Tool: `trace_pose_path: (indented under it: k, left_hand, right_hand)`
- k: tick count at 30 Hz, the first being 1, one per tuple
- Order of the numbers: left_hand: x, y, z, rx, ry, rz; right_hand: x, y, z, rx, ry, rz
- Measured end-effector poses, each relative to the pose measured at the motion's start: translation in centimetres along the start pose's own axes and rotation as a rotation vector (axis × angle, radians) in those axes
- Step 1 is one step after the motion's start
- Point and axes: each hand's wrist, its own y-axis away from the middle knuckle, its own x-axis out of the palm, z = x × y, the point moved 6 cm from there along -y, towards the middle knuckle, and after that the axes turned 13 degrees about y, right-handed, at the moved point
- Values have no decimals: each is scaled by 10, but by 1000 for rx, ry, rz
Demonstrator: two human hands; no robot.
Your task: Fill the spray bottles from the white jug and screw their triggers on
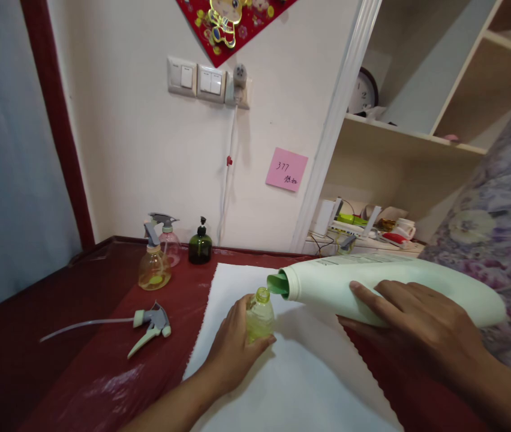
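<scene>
My left hand (237, 345) is wrapped round a small clear yellow-green spray bottle (262, 315), which stands on a white cloth (304, 366) with its neck uncovered. In my right hand (412, 318) a large pale green detergent bottle (363, 273) is tipped almost level. Its green pouring spout (277, 283) hangs just above and beside the small bottle's mouth. Whether liquid is flowing is hard to make out. A grey and pale green trigger spray head (152, 321) with a long tube lies loose on the table to the left.
On the dark red table (102, 372), towards the wall, stand an amber spray bottle (154, 270), a pink spray bottle (171, 243) and a dark green pump bottle (200, 247). Shelves (394, 135) with a router (345, 228) rise at right, by a floral curtain (493, 210).
</scene>
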Motion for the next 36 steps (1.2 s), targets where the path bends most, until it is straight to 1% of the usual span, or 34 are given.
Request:
trace_pose_path:
  k: [10, 18, 28, 36]
  left_hand:
    - [0, 0, 0, -21, -1, -1]
    - [1, -1, -2, -19, 1, 18]
    - [0, 0, -2, -11, 2, 13]
    - [0, 0, 0, -4, 8, 2]
  right_hand:
    - [3, 4, 0, -18, 6, 19]
    - [0, 0, -1, -19, -7, 4]
    - [-3, -5, -1, -31, 18, 0]
    - [7, 9, 1, 5, 11, 27]
